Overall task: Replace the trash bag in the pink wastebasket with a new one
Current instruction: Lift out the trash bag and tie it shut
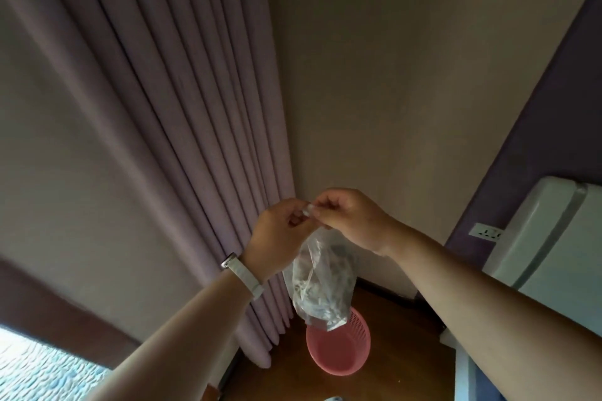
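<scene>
dim, warm indoor light with soft shadows; the brightest patch is the bedspread (pixel 39 365) at lower left. wide-angle bending curves the curtain (pixel 182 127) folds and frame edges; overall slightly soft.

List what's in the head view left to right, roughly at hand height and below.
Watch strap → left hand → clear trash bag, hanging above the pink wastebasket → right hand → wall socket → white appliance.
</scene>
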Action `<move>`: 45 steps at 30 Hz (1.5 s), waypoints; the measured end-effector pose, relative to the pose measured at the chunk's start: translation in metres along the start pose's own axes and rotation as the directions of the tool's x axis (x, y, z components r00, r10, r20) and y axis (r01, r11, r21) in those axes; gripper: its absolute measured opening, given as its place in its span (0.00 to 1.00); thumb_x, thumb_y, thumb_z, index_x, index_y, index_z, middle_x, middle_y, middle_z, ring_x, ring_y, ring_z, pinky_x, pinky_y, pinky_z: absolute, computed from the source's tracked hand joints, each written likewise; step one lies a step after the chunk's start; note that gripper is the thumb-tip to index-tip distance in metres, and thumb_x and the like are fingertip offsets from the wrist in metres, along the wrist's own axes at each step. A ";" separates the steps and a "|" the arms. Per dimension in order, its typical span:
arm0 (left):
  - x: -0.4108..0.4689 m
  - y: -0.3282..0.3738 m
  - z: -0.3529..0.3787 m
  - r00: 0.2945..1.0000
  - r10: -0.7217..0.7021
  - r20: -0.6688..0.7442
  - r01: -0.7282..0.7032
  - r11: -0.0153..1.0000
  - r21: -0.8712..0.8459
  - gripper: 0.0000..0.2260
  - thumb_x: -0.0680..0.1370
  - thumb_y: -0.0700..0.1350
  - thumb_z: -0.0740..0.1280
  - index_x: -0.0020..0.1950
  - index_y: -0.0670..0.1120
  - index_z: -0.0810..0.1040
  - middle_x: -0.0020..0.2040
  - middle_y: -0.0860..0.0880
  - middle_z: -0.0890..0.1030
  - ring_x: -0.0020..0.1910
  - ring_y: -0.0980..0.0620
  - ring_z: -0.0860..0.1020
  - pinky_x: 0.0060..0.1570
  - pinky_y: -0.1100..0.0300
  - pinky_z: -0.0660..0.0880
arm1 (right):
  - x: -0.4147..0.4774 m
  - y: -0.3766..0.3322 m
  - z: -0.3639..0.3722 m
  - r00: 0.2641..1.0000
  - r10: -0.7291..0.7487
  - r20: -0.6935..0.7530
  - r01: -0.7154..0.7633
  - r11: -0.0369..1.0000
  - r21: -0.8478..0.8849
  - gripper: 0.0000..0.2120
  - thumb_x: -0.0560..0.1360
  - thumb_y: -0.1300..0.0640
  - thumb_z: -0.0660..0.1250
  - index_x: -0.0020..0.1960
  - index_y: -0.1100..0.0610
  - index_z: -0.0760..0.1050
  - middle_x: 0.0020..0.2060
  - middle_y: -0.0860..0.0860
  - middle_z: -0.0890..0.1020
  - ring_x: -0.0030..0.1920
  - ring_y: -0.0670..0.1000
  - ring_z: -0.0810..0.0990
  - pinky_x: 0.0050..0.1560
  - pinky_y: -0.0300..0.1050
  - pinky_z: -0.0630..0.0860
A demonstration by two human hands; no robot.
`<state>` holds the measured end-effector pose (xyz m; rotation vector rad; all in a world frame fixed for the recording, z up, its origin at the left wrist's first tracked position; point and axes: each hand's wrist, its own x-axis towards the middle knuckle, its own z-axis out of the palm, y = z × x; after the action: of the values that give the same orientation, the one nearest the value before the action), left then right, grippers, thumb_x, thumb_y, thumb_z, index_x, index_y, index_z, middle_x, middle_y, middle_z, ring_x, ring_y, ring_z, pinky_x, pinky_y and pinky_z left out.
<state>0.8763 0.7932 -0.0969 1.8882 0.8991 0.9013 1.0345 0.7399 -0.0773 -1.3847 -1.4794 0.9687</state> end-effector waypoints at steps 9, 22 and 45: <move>-0.018 -0.005 -0.035 0.990 -0.079 -0.118 0.083 0.996 0.027 0.09 0.79 0.49 0.67 0.39 0.50 0.80 0.33 0.52 0.81 0.31 0.55 0.79 0.32 0.59 0.76 | -0.018 0.029 0.034 0.984 -0.079 -0.162 0.029 0.956 -0.291 0.21 0.74 0.54 0.73 0.64 0.52 0.73 0.59 0.47 0.73 0.59 0.41 0.73 0.64 0.41 0.71; -0.042 0.000 -0.022 0.993 -0.114 0.030 0.116 0.991 -0.069 0.09 0.78 0.50 0.67 0.47 0.46 0.81 0.41 0.43 0.83 0.39 0.49 0.80 0.44 0.46 0.78 | -0.019 0.058 0.050 0.940 -0.339 0.035 0.326 0.865 -0.382 0.26 0.70 0.52 0.75 0.67 0.52 0.74 0.65 0.44 0.70 0.64 0.31 0.62 0.62 0.24 0.56; -0.037 0.032 0.019 0.838 -0.299 -0.456 0.294 0.952 -0.083 0.13 0.67 0.61 0.71 0.37 0.52 0.80 0.33 0.47 0.79 0.32 0.53 0.76 0.38 0.57 0.73 | -0.001 0.097 -0.012 0.897 -0.302 0.322 0.373 0.909 -0.188 0.23 0.73 0.37 0.70 0.64 0.45 0.73 0.57 0.39 0.79 0.57 0.38 0.77 0.55 0.41 0.76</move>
<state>0.8825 0.7421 -0.0846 1.4809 1.4293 1.1807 1.0770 0.7464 -0.1654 -1.1248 -2.0411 0.8020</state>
